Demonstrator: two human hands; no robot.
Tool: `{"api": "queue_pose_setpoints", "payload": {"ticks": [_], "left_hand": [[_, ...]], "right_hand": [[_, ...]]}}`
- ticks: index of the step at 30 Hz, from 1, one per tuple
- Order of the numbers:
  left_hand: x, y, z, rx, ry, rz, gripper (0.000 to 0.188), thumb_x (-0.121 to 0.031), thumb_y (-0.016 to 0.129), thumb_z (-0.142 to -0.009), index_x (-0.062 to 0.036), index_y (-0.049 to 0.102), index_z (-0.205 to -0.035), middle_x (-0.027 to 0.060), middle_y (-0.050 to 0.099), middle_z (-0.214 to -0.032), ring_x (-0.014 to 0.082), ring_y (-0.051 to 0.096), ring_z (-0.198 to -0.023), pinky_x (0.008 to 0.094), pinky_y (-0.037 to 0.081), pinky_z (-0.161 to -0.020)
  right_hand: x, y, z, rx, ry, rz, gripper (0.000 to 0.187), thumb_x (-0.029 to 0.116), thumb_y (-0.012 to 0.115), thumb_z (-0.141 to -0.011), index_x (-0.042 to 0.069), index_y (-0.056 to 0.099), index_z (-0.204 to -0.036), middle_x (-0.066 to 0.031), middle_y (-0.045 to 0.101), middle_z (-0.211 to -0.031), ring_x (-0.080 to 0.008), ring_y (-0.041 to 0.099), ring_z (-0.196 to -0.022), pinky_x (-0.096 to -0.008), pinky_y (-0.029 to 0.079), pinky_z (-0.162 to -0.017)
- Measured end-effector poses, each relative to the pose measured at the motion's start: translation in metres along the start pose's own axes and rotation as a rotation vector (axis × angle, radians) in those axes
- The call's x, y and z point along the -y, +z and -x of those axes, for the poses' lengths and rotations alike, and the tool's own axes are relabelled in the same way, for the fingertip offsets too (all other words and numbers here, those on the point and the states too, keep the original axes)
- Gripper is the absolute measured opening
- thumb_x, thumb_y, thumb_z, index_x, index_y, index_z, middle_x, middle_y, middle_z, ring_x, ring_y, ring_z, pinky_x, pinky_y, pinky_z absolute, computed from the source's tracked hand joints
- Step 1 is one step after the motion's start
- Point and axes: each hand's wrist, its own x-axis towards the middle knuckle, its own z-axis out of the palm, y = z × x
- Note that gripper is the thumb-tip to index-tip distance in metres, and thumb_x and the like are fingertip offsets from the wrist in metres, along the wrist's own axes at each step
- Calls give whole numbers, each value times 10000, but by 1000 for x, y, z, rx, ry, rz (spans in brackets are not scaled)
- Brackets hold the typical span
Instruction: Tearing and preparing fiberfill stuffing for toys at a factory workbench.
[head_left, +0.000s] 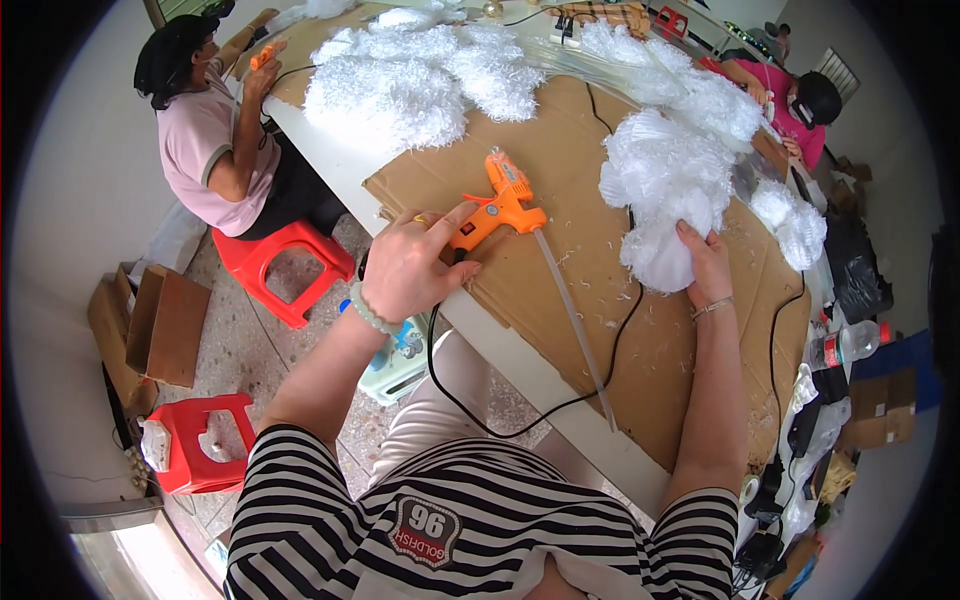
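Note:
An orange hot glue gun (508,210) lies on a cardboard sheet (545,330), its nozzle toward the far side. A long clear glue stick (572,318) sticks out of its back and runs toward the table's near edge. My left hand (408,262) is at the handle, index finger and thumb on either side of it; its other fingers are hidden. In my right hand (708,262) is the near edge of a white fluffy tinsel piece (665,185), thumb on top. A smooth white patch shows at its near end.
More white tinsel piles (400,85) cover the table's far side. A black cord (470,418) loops over the near edge. Co-workers sit at the left and far right, the left one holding another glue gun (266,55). A plastic bottle (850,343) lies at right.

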Motion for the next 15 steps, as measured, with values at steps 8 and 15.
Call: {"api": "queue_pose_setpoints", "payload": {"ticks": [8, 15], "left_hand": [[-6, 12, -7, -146, 23, -60, 521, -134, 678, -597, -126, 557, -1104, 84, 588, -681, 263, 581, -678, 348, 485, -595], [-8, 22, -26, -131, 6, -128, 458, -180, 656, -624, -133, 575, -1073, 86, 582, -646, 268, 578, -638, 364, 475, -564]], "right_hand": [[-1, 0, 1, 1, -19, 4, 363, 120, 640, -782, -33, 514, -1086, -106, 593, -1011, -190, 579, -885, -310, 462, -784], [-2, -1, 1, 23, -7, -47, 359, 116, 631, -787, -32, 510, -1091, -108, 591, -1012, -194, 579, -891, -312, 461, -788]]}}
